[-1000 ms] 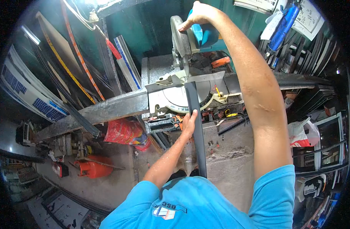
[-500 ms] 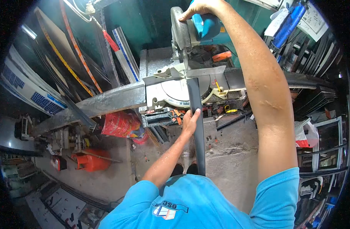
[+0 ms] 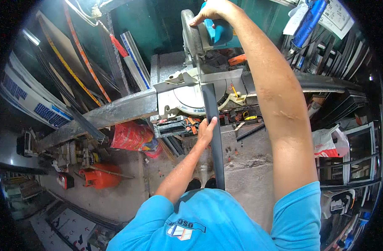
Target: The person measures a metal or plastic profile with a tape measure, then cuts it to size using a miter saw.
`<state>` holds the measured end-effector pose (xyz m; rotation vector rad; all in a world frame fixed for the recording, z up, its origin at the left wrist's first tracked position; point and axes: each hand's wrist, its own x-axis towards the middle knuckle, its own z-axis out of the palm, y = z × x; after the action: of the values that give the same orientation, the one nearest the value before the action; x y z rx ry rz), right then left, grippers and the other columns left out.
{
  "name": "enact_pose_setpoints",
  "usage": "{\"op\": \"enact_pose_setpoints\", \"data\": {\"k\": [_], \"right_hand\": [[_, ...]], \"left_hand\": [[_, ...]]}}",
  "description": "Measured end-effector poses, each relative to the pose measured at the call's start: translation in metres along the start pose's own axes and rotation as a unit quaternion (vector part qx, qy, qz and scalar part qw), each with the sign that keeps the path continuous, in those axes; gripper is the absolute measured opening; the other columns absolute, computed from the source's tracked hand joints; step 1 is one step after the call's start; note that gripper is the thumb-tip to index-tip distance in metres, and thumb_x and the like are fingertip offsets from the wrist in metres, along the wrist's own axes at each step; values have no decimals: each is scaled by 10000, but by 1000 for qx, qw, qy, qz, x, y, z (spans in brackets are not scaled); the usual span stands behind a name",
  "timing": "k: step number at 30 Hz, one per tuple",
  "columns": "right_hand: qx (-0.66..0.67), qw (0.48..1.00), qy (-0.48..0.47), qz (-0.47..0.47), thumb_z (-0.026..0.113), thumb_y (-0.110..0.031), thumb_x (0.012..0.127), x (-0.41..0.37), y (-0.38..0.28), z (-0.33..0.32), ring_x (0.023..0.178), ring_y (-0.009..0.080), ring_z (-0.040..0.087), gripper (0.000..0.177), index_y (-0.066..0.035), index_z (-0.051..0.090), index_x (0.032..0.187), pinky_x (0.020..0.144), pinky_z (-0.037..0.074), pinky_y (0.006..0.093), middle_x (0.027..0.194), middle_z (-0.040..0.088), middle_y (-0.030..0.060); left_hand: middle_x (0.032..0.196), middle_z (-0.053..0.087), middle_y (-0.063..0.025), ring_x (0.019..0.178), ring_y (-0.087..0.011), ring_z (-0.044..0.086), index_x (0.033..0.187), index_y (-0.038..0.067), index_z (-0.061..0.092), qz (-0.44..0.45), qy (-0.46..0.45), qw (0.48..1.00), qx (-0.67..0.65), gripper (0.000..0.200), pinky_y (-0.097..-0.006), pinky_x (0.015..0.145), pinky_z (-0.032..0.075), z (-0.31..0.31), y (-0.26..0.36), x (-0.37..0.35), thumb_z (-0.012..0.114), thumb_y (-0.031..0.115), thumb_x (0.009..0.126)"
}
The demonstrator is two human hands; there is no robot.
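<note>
A long dark profile point(image 3: 214, 138) lies with its far end on the round base point(image 3: 189, 98) of a miter saw, against the fence, and its near end reaches back toward my body. My left hand point(image 3: 206, 130) is closed around the profile just in front of the saw base. Up at the top, my right hand point(image 3: 214, 10) is on the teal handle point(image 3: 218, 31) of the raised saw head, its thumb by the blade guard point(image 3: 191, 35). The fingers of that hand are partly hidden behind the handle.
A long beam point(image 3: 116, 109) extends left of the saw. Beneath it are a red bag point(image 3: 131, 136) and a red container point(image 3: 101, 175). An orange tool point(image 3: 237, 60), a yellow pencil point(image 3: 234, 90) and a yellow tape measure point(image 3: 249, 116) are near the saw. Profiles lean against the walls.
The whole view has shifted slightly, with the saw and profile now a little further left. Both hands keep their places on the profile and the saw handle.
</note>
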<state>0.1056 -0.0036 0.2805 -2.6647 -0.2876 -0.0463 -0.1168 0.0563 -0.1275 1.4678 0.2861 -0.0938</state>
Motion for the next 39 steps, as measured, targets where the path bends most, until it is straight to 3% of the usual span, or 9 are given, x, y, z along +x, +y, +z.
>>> {"op": "enact_pose_setpoints", "data": {"k": [5, 11, 24, 39], "right_hand": [[37, 999, -7, 4, 989, -403, 552, -13, 4, 5, 1252, 360, 613, 1092, -2, 456, 1417, 1007, 540, 446, 1358, 612, 252], [57, 998, 27, -6, 979, -341, 581, -42, 8, 14, 1247, 370, 613, 1007, 6, 476, 1381, 1015, 524, 435, 1330, 624, 261], [79, 994, 55, -46, 981, -354, 576, -56, 21, 29, 1151, 408, 650, 913, 16, 516, 1269, 958, 535, 448, 1217, 672, 271], [54, 993, 90, -56, 983, -389, 555, -54, 25, 37, 1165, 419, 641, 958, 19, 521, 1289, 970, 533, 453, 1226, 663, 287]], "left_hand": [[727, 490, 59, 652, -65, 451, 826, 96, 545, -6, -12, 1000, -26, 402, -284, 572, 374, -1, 7, -5, 615, 448, 1007], [693, 479, 64, 612, -63, 452, 803, 103, 527, 5, -10, 1000, -7, 423, -282, 547, 376, -2, 7, -4, 613, 464, 1007], [664, 459, 61, 580, -77, 448, 760, 114, 496, 5, -11, 1000, -26, 445, -291, 534, 364, -2, 6, -3, 612, 465, 1008], [682, 458, 53, 605, -83, 448, 763, 112, 490, 3, -12, 1000, -7, 441, -307, 555, 371, -3, 3, 0, 611, 462, 1003]]}}
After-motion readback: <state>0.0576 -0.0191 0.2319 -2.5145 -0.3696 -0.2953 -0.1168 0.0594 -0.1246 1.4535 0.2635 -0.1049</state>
